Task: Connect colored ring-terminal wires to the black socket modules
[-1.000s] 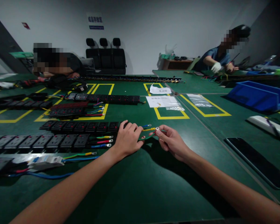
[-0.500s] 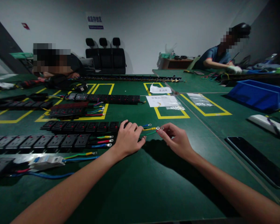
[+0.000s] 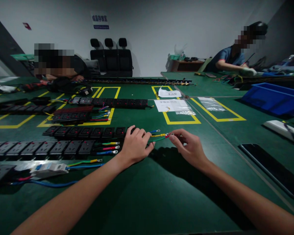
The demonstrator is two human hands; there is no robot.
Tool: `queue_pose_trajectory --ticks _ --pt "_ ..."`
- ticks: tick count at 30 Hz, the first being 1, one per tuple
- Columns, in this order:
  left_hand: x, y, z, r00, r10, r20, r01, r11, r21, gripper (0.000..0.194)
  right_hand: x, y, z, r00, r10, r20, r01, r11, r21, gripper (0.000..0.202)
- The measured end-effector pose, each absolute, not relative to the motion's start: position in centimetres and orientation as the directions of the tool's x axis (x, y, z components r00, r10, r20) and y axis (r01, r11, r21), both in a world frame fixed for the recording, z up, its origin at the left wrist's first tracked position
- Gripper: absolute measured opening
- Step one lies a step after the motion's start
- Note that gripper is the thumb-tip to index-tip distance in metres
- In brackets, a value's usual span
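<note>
A black socket strip (image 3: 88, 132) lies across the green table, and my left hand (image 3: 136, 145) is wrapped over its right end. Past my left fingers come a blue wire (image 3: 155, 131), a yellow wire (image 3: 158, 135) and a green wire (image 3: 159, 139), tipped with metal ring terminals. My right hand (image 3: 188, 143) pinches the tip of the green wire, at its red sleeve and terminal. Nearer to me lies a grey socket strip (image 3: 41, 148) with lugged wires, and below it a white breaker (image 3: 49, 170) with blue and yellow-green wires.
More socket strips (image 3: 110, 102) lie further back, beside paper sheets (image 3: 171, 105) and a plastic bag (image 3: 211, 104). At right are a blue bin (image 3: 271, 98), a white bar (image 3: 284, 130) and a phone (image 3: 271, 169). Two co-workers sit across the table, one gloved.
My right hand has shifted slightly right with the tip of the green wire. My left hand stays on the strip's end. The gloved co-worker's hand has moved a little.
</note>
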State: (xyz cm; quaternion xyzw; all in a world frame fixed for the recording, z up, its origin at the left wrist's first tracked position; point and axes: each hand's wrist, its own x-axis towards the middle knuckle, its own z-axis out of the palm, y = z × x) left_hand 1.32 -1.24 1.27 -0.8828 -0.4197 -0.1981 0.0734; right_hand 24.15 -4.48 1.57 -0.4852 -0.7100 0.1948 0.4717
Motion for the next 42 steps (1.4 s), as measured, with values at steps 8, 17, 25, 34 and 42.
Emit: queue_pose_trajectory --ticks 8,17,25,34,42 --pt "1.35 -1.3 1.33 0.564 0.711 0.42 0.772 -0.635 0.038 0.032 23.96 -4.43 1.23 0.01 0.967 0.254 0.328 0.237 -0.915 0.039" --pt "1.35 -1.33 1.41 0.564 0.72 0.405 0.779 -0.627 0.029 0.034 24.1 -3.77 1.08 0.017 0.974 0.228 0.306 0.212 -0.928 0.04" --pt "1.29 -1.29 1.32 0.567 0.718 0.403 0.779 -0.627 0.021 0.033 23.85 -3.88 1.4 0.023 0.976 0.214 0.295 0.198 -0.935 0.045" --pt "1.34 -1.28 1.25 0.56 0.714 0.42 0.777 -0.629 0.033 0.032 24.05 -3.79 1.33 0.011 0.978 0.208 0.309 0.195 -0.931 0.045" --pt "1.27 -1.31 1.27 0.567 0.713 0.413 0.779 -0.627 0.014 0.032 23.9 -3.9 1.08 0.024 0.975 0.219 0.274 0.204 -0.94 0.044"
